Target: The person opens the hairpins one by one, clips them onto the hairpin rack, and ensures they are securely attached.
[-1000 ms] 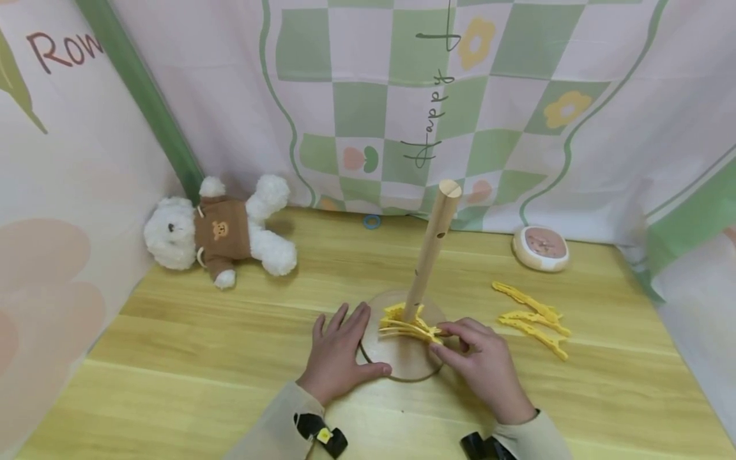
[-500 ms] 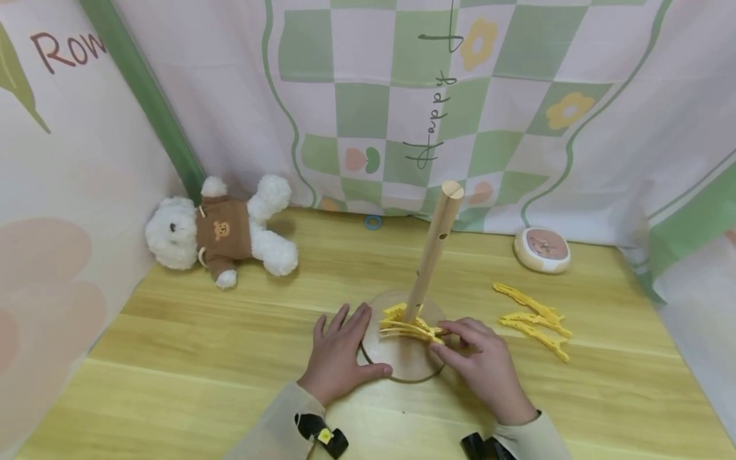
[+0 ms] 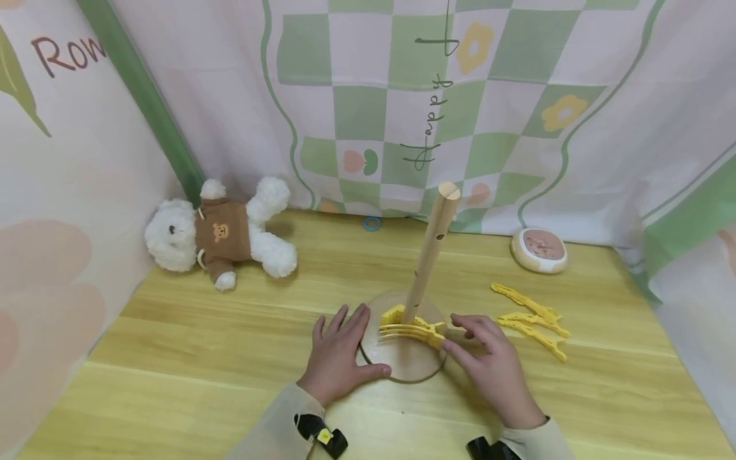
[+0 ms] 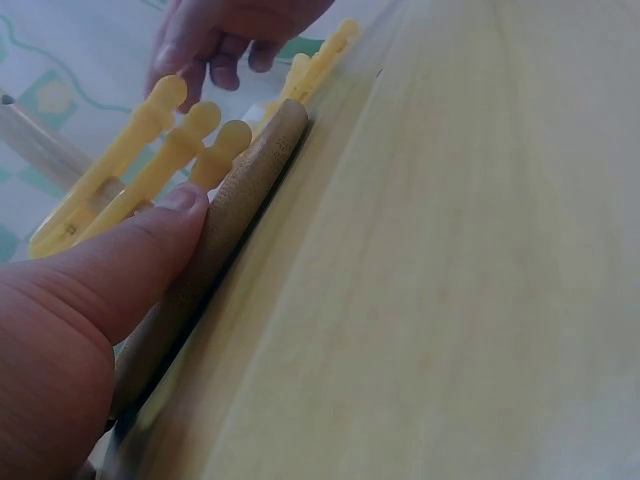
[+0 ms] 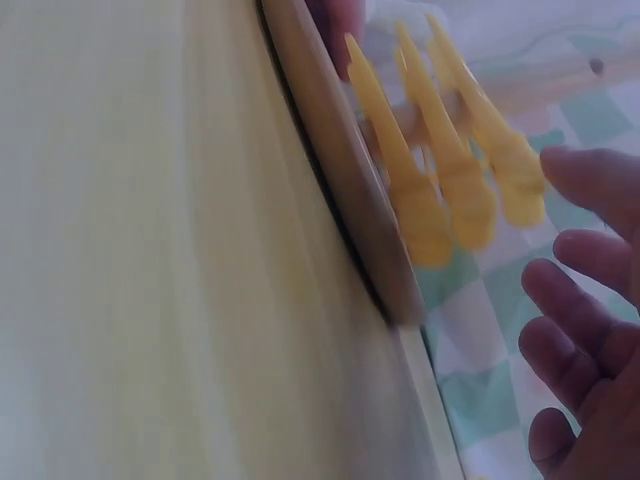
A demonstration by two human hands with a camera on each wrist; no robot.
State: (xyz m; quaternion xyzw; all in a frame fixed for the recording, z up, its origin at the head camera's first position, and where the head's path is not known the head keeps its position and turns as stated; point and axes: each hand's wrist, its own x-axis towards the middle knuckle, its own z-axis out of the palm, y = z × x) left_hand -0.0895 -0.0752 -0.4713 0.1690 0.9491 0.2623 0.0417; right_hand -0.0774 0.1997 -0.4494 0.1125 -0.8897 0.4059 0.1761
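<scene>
A round wooden base [image 3: 402, 367] with an upright wooden pole [image 3: 431, 255] sits on the table. Around the foot of the pole are yellow curved plastic pieces [image 3: 411, 332], and the right wrist view shows three of these yellow pieces [image 5: 465, 190] one above another. My left hand [image 3: 339, 358] rests at the base's left edge with fingers spread and its thumb [image 4: 150, 245] on the rim. Just right of the yellow pieces is my right hand [image 3: 491, 364], fingers loosely bent and holding nothing. Its thumb tip [image 5: 575, 175] is right beside the uppermost piece's knobbed end.
Three loose yellow pieces [image 3: 531, 319] lie on the table to the right. Behind them stands a small white-and-pink clock-like device [image 3: 539, 250]. A white plush toy [image 3: 221, 230] in a brown shirt lies at the back left, and a blue ring [image 3: 372, 223] lies near the curtain.
My right hand has let go of the top yellow piece and drawn slightly right, its fingers parting. That piece now lies more level with the others. The left hand has stayed put.
</scene>
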